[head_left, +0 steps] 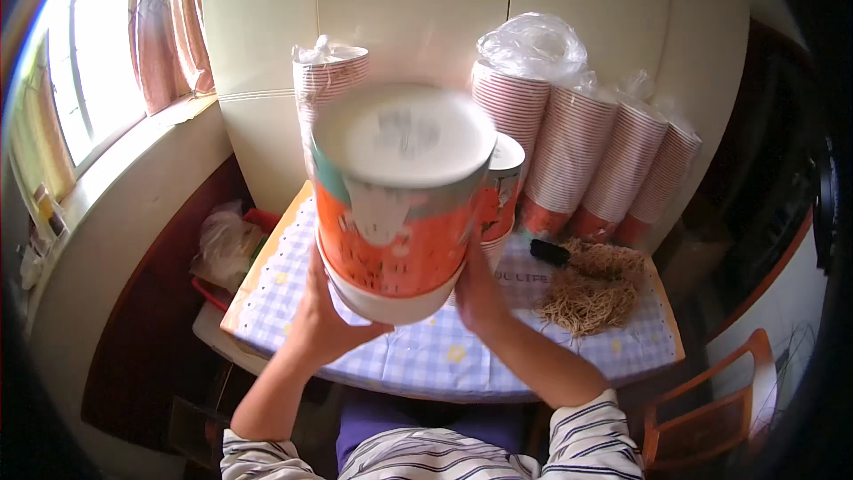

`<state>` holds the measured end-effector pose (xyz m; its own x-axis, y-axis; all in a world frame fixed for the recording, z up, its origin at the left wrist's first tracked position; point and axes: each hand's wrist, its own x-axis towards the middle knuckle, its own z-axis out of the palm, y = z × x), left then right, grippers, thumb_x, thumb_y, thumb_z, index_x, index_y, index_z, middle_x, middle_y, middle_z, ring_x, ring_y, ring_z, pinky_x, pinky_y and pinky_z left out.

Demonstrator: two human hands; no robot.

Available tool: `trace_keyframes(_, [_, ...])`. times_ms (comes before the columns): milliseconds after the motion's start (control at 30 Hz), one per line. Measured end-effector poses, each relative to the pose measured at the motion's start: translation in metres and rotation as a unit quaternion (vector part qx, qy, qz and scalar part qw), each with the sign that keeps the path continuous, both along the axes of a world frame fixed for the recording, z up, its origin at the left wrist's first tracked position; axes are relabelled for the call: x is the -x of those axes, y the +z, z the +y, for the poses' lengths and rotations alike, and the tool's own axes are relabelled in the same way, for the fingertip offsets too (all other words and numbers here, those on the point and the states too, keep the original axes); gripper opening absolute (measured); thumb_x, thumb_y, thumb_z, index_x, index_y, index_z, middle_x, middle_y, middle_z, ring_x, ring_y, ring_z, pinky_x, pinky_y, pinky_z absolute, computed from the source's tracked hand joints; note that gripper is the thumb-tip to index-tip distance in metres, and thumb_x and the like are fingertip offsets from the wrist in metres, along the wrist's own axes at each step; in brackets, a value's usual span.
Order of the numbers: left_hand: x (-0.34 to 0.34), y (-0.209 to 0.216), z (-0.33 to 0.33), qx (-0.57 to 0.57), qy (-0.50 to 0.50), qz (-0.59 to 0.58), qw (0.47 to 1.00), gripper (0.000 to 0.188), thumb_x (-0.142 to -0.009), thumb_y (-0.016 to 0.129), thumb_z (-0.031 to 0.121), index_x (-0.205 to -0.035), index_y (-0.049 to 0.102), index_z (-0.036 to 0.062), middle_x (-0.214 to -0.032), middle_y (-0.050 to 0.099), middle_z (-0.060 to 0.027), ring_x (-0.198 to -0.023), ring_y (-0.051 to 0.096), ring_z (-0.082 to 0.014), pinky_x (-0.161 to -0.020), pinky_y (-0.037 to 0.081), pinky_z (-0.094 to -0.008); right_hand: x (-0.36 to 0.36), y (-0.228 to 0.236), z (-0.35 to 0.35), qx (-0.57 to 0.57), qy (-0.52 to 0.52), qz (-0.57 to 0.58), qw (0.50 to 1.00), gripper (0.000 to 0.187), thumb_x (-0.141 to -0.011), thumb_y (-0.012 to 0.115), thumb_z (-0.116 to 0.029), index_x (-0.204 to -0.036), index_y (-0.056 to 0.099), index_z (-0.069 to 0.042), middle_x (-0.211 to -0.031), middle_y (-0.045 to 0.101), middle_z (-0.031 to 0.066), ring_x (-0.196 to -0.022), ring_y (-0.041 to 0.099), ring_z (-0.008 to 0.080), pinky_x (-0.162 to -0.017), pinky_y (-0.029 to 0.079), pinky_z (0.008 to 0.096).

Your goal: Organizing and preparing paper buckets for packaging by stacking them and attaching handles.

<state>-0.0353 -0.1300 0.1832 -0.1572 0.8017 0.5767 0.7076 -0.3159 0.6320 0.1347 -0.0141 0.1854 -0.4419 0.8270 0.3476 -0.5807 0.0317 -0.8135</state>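
Note:
My left hand (330, 324) and my right hand (480, 293) grip a large paper bucket (395, 244) from both sides near its lower end. It is raised in front of me above the table, orange with green and white patches. A round white face with blurred print points up toward me; whether this is a base or a lid, I cannot tell. A white band circles the lower end. Behind it, partly hidden, an orange paper bucket (500, 204) with a white top stands on the table.
Tall stacks of nested paper buckets (569, 147) in clear plastic stand at the back right, another stack (330, 80) at the back left. Tangled straw-coloured strands (593, 298) and a black object (549, 253) lie on the checked tablecloth (426, 356). A wooden chair (711, 409) stands right.

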Motion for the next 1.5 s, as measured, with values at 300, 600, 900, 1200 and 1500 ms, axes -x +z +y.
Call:
trace_keyframes(300, [0.008, -0.163, 0.001, 0.135, -0.037, -0.054, 0.989, 0.131, -0.053, 0.09, 0.029, -0.145, 0.0, 0.0013, -0.144, 0.025, -0.0244, -0.135, 0.027, -0.0361, -0.109, 0.027, -0.0427, -0.006, -0.199, 0.0, 0.062, 0.01, -0.084, 0.995, 0.063, -0.099, 0.021, -0.051, -0.146, 0.016, -0.01, -0.151, 0.02, 0.0039, -0.138, 0.017, 0.0168, -0.113, 0.013, 0.034])
trace_keyframes(600, [-0.011, -0.162, 0.017, 0.16, -0.035, -0.027, 0.986, 0.117, -0.047, 0.087, 0.025, -0.14, 0.021, 0.0004, -0.134, 0.042, -0.0199, -0.127, 0.039, -0.0347, -0.108, 0.029, -0.0423, -0.052, -0.177, -0.005, -0.139, -0.054, -0.236, 0.96, 0.072, -0.095, 0.034, -0.055, -0.146, 0.02, -0.005, -0.148, 0.027, 0.0141, -0.137, 0.024, 0.0245, -0.112, 0.018, 0.0371])
trace_keyframes(900, [0.03, -0.212, 0.023, 0.119, -0.129, -0.251, 0.952, 0.101, -0.067, 0.068, 0.025, -0.146, 0.009, 0.0012, -0.146, 0.029, -0.0203, -0.135, 0.029, -0.0316, -0.111, 0.023, -0.0417, -0.094, -0.154, 0.042, -0.041, -0.182, -0.324, 0.927, 0.07, -0.085, 0.064, -0.033, -0.138, 0.031, -0.002, -0.142, 0.033, 0.0225, -0.131, 0.032, 0.0347, -0.108, 0.024, 0.0465])
trace_keyframes(1200, [0.016, -0.208, 0.024, 0.087, -0.117, -0.131, 0.981, 0.096, -0.074, 0.065, 0.048, -0.143, 0.02, -0.0016, -0.14, 0.036, -0.023, -0.132, 0.034, -0.0342, -0.108, 0.027, -0.0439, -0.062, -0.037, 0.078, -0.473, -0.519, -0.36, 0.614, 0.101, -0.065, 0.08, -0.036, -0.141, 0.023, -0.002, -0.144, 0.017, 0.0338, -0.133, 0.02, 0.0491, -0.107, 0.02, 0.0569])
trace_keyframes(1500, [0.008, -0.187, 0.018, 0.082, -0.073, -0.064, 0.992, 0.098, -0.071, 0.071, 0.04, -0.143, 0.02, -0.0022, -0.139, 0.037, -0.0229, -0.13, 0.037, -0.0355, -0.106, 0.03, -0.0432, -0.026, -0.007, 0.112, -0.585, -0.471, -0.419, 0.509, 0.11, -0.052, 0.086, -0.035, -0.143, 0.026, -0.018, -0.146, 0.018, 0.0227, -0.133, 0.021, 0.0451, -0.102, 0.022, 0.0618])
